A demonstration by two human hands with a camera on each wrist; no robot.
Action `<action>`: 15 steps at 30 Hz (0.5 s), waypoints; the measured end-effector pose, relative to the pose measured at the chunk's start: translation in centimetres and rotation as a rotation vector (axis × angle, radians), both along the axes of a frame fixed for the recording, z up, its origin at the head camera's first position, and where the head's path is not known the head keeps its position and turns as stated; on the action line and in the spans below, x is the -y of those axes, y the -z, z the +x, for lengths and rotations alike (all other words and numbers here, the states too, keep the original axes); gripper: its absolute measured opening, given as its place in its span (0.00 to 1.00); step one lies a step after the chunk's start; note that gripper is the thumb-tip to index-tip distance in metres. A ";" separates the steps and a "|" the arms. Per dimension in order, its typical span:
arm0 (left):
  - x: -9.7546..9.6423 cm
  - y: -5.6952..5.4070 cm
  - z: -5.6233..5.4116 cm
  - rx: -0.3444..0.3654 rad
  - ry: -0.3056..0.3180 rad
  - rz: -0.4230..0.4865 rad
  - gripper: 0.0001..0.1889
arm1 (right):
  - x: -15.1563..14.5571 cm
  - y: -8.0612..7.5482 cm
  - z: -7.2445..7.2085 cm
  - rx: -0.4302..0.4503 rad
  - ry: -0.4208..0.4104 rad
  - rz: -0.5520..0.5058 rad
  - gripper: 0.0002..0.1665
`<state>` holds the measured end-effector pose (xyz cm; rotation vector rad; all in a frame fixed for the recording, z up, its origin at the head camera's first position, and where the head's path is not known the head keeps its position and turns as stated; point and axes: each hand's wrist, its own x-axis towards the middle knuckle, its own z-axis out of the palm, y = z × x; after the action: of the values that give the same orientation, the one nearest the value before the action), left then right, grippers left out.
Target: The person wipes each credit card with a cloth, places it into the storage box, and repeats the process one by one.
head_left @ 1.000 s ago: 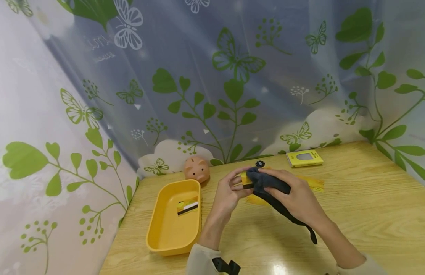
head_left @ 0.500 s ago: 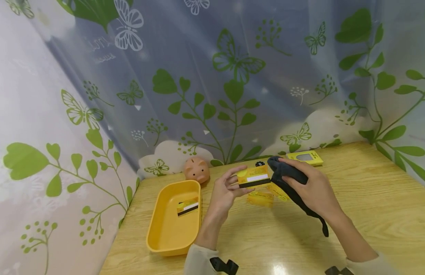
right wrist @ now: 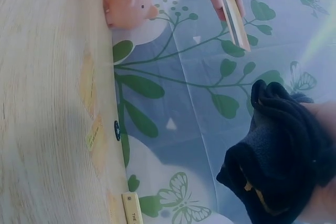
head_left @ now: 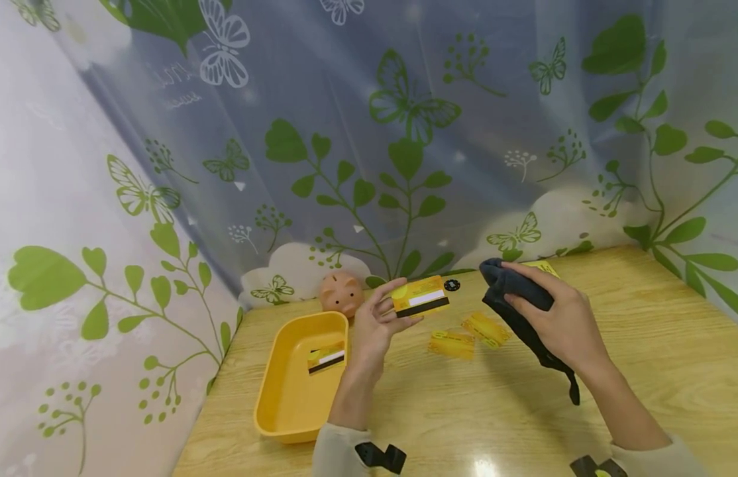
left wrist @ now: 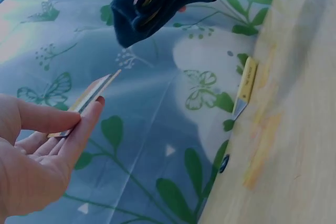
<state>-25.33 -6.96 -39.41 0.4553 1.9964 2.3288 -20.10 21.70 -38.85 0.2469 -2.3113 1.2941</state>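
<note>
My left hand [head_left: 371, 326] pinches a yellow bank-style card [head_left: 421, 298] between thumb and fingers, raised above the table. Its back, with a white strip and a black stripe, faces the head camera. To the right, my right hand [head_left: 556, 315] grips a dark fabric pouch [head_left: 518, 288] whose mouth points toward the card, a gap between them. Something yellow shows within the folds of the pouch [left wrist: 152, 3] in the left wrist view. From its lower end hangs a dark tail. Two yellow cards [head_left: 452, 345] lie on the table below the hands.
At left stands a yellow tray [head_left: 267, 391] with striped cards [head_left: 326, 358] lying in it. Behind it sits a pink piggy bank [head_left: 342, 293]. A black round chip [head_left: 452, 285] lies near the curtain. The yellow box [head_left: 543, 267] at the back is partly hidden by my right hand.
The card has come out of the pouch in my left hand, which has moved left. My right hand has moved right with the pouch, uncovering the table cards.
</note>
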 end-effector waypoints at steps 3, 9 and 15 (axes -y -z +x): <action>0.9 -0.3 0.0 -0.006 -0.052 -0.011 0.33 | 0.0 -0.1 0.1 0.003 -0.013 -0.010 0.32; 2.4 -0.9 -0.1 -0.021 -0.109 -0.009 0.33 | -0.5 -0.7 0.5 0.009 -0.019 -0.033 0.32; 4.3 -0.9 -0.4 -0.033 -0.134 -0.040 0.33 | -1.7 -1.0 0.9 0.011 -0.024 -0.020 0.31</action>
<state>-25.75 -11.26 -38.47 0.3711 2.1474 2.3663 -19.20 23.44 -37.84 0.2621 -2.3102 1.3328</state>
